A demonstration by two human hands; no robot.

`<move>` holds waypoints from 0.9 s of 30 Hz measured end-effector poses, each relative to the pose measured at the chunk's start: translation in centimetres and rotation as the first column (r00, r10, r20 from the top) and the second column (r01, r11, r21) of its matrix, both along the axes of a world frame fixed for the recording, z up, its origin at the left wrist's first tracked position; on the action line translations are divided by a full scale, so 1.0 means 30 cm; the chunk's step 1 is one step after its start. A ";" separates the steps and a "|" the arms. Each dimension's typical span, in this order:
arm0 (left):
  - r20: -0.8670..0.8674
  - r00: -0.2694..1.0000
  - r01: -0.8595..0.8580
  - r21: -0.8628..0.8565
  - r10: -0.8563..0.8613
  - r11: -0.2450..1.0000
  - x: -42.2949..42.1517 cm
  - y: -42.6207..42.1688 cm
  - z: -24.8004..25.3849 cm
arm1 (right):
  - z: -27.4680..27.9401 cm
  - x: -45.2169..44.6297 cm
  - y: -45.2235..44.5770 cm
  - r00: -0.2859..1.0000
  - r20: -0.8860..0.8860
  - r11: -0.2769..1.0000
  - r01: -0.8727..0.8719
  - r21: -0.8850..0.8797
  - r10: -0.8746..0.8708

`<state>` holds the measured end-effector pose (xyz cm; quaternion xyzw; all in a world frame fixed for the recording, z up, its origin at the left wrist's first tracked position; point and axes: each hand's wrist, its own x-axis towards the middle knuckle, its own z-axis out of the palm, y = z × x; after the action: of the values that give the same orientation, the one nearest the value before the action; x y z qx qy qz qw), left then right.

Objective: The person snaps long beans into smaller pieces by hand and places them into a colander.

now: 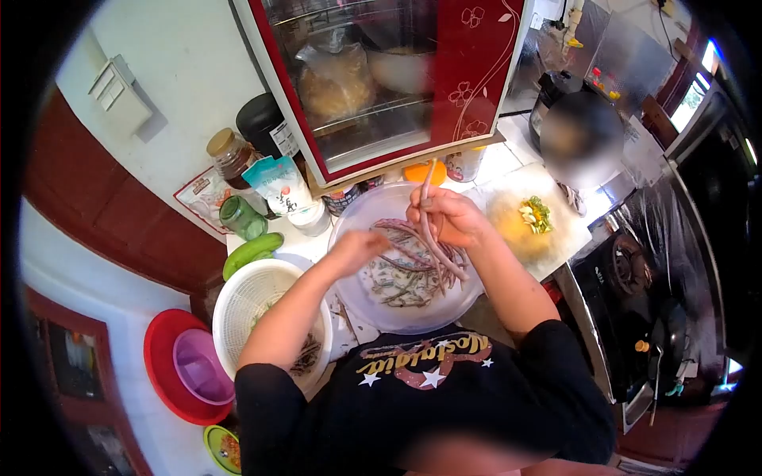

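My right hand (448, 218) is closed around several long purplish beans (432, 226). They stick up past its fingers and hang down over a translucent plastic basin (349, 297). Over the basin's left side is my left hand (361, 252), smeared by motion, so whether it grips anything is unclear. Inside the basin lie more long beans, purple and greenish, and short pieces (401, 293). Left of the basin, under my left forearm, stands a white colander (226, 309) with some green bits and dark bean-like pieces in it.
A red-framed glass cabinet (468, 79) stands behind the basin. At left are a green cucumber-like vegetable (252, 255), a green glass (242, 218), jars and a red basin (159, 349). To the right are a cutting board (508, 238) with chopped greens (536, 214) and a stove (603, 278).
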<state>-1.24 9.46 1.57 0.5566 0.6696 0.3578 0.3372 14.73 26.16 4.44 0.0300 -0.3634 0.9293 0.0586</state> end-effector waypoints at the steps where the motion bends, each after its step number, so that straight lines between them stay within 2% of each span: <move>1: -0.358 0.908 0.188 -0.110 -0.216 0.976 0.014 -0.013 -0.016 | 0.003 0.004 0.010 1.000 0.004 1.000 -0.001 0.002 0.001; 2: -0.458 0.838 0.184 -0.273 -0.296 0.944 0.047 -0.033 -0.035 | 0.005 0.010 0.018 0.996 0.040 0.996 0.078 0.039 -0.079; 3: -0.456 0.840 0.185 -0.272 -0.295 0.944 0.056 -0.028 -0.025 | 0.007 0.015 0.024 0.984 0.071 0.985 0.155 0.080 -0.161; 4: -0.415 0.886 0.106 -0.253 -0.207 0.962 0.057 -0.017 -0.015 | 0.007 0.017 0.029 0.968 0.116 0.966 0.202 0.163 -0.222; 5: -0.371 0.921 0.025 -0.241 -0.116 0.970 0.053 -0.004 -0.008 | 0.008 0.016 0.028 0.969 0.116 0.966 0.200 0.163 -0.220; 6: -0.018 0.994 -0.112 -0.162 0.110 0.980 0.034 0.027 -0.030 | 0.007 0.016 0.021 0.941 0.095 0.921 0.290 0.259 -0.323; 7: -0.014 0.993 -0.115 -0.169 0.114 0.979 0.040 0.035 -0.001 | 0.004 0.019 0.010 0.905 0.069 0.860 0.371 0.351 -0.419; 8: 0.285 0.950 -0.080 -0.177 0.129 0.981 0.051 0.037 0.039 | 0.003 0.018 0.002 0.908 0.075 0.863 0.364 0.350 -0.413; 9: 0.556 0.820 -0.048 -0.169 0.136 0.984 0.066 0.043 0.064 | 0.007 0.015 -0.003 0.884 0.060 0.808 0.395 0.438 -0.465; 10: 0.519 0.848 -0.046 -0.121 0.103 0.992 0.097 0.056 0.053 | 0.010 0.009 -0.006 0.857 0.036 0.741 0.422 0.522 -0.513; 13: 0.489 0.870 -0.037 -0.053 0.058 0.998 0.143 0.071 0.026 | -0.018 -0.001 -0.011 0.862 -0.035 0.672 0.419 0.611 -0.506; 15: 0.473 0.878 -0.040 -0.078 0.072 0.996 0.144 0.069 0.015 | -0.013 0.006 -0.008 0.855 -0.007 0.669 0.410 0.621 -0.518; 17: 0.265 0.962 -0.063 -0.021 0.067 0.998 0.136 0.064 -0.031 | -0.012 0.012 0.003 0.849 0.022 0.665 0.397 0.632 -0.528; 18: 0.265 0.962 -0.064 -0.020 0.067 0.998 0.143 0.056 -0.035 | -0.015 0.012 0.016 0.856 0.058 0.731 0.402 0.552 -0.514; 19: 0.143 0.989 -0.045 0.077 0.034 0.996 0.151 0.047 -0.039 | -0.021 0.010 0.027 0.864 0.092 0.788 0.403 0.466 -0.496; 20: 0.015 1.000 -0.013 0.169 0.011 0.986 0.157 0.041 -0.041 | -0.029 0.007 0.036 0.864 0.090 0.788 0.403 0.466 -0.495; 21: 0.012 1.000 -0.012 0.170 0.010 0.985 0.163 0.037 -0.022 | -0.040 0.003 0.045 0.867 0.106 0.819 0.410 0.400 -0.486; 23: -0.212 0.969 -0.069 0.265 0.128 0.962 0.180 0.021 0.032 | -0.086 -0.002 0.070 0.870 0.119 0.845 0.419 0.333 -0.478; 24: -0.215 0.968 -0.068 0.269 0.128 0.961 0.194 0.008 0.052 | -0.124 -0.009 0.092 0.854 0.144 0.860 0.470 0.198 -0.500; 25: -0.334 0.939 0.065 0.408 0.083 0.911 0.212 -0.011 0.069 | -0.144 -0.013 0.107 0.839 0.171 0.856 0.514 0.059 -0.516; 26: -0.453 0.890 0.210 0.514 0.055 0.832 0.222 -0.024 0.086 | -0.157 -0.007 0.119 0.839 0.168 0.855 0.516 0.056 -0.518; 27: -0.457 0.888 0.214 0.515 0.054 0.830 0.217 -0.026 0.105 | -0.154 0.001 0.126 0.825 0.186 0.844 0.504 0.184 -0.533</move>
<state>5.26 8.67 4.72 0.7257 0.5728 0.3808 0.0120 14.76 29.94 -0.17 -0.1739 -0.4203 0.8502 0.2649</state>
